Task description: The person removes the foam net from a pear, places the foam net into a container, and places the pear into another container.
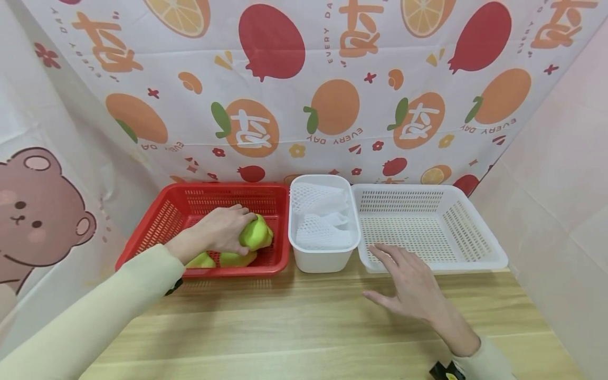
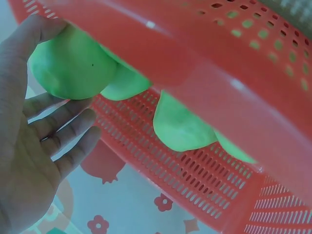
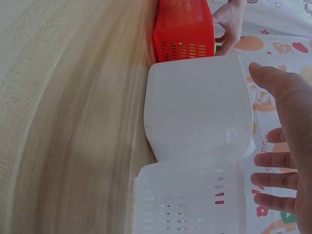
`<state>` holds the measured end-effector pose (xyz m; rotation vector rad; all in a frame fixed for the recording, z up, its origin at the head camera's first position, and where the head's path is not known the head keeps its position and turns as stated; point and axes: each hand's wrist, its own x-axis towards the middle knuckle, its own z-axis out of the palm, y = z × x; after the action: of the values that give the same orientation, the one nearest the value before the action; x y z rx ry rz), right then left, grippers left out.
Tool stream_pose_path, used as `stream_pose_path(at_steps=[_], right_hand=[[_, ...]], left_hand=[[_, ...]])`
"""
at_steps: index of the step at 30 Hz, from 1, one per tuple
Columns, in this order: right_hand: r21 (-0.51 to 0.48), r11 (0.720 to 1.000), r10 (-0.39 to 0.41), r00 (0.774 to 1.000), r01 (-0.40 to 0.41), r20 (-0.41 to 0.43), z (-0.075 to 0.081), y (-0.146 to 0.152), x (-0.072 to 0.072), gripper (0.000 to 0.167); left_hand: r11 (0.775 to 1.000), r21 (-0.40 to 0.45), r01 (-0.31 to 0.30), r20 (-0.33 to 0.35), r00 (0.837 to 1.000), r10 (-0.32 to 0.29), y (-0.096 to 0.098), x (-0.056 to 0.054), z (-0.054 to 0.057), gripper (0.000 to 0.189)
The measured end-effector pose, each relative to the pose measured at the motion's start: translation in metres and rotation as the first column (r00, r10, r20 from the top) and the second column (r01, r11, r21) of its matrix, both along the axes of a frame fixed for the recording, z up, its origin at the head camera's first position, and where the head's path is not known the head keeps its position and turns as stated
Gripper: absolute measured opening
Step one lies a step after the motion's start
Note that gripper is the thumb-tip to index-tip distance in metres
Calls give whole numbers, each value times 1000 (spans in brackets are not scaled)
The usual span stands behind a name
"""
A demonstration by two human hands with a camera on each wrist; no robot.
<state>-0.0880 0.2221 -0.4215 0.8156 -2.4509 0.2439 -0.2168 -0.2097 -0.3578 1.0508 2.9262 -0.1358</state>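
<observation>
My left hand (image 1: pixel 223 229) reaches into the red basket (image 1: pixel 228 272), its thumb and fingers around a yellow-green, guava-like fruit (image 1: pixel 254 233). In the left wrist view, the thumb lies on one side of this fruit (image 2: pixel 73 66) and the fingertips on the other. Beside it in the basket are several more such fruits (image 2: pixel 180 126), partly hidden by the hand and the rim. My right hand (image 1: pixel 413 282) hovers at the front rim of the white basket (image 1: pixel 404 227) with fingers spread and nothing held.
Between the two baskets stands a white bin (image 1: pixel 325 262) with white foam nets (image 1: pixel 323 232) inside. All three containers line up along the back of the wooden table (image 1: pixel 294 327), against a fruit-print cloth (image 1: pixel 304 53). Cloth also hangs at the left and right.
</observation>
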Motion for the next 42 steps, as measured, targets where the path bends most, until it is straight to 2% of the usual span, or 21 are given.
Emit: stream_pose_path(at_steps=[13, 20, 28, 35, 42], right_hand=[[-6, 1000, 8, 1000, -8, 6, -2, 0, -1, 92], [-11, 1000, 16, 1000, -16, -10, -3, 0, -1, 94], [-23, 999, 24, 999, -25, -47, -3, 1, -3, 89], [-28, 1000, 12, 999, -13, -43, -1, 2, -3, 88], [-29, 1000, -3, 1000, 2, -21, -1, 3, -1, 91]], left_hand=[[999, -39, 21, 13, 1000, -21, 4, -3, -13, 77], [998, -58, -7, 36, 999, 9, 1, -3, -12, 76], [999, -48, -17, 23, 1000, 19, -1, 2, -2, 78], [999, 14, -53, 3, 999, 53, 0, 15, 10, 76], [987, 136, -83, -4, 996, 85, 3, 38, 14, 81]])
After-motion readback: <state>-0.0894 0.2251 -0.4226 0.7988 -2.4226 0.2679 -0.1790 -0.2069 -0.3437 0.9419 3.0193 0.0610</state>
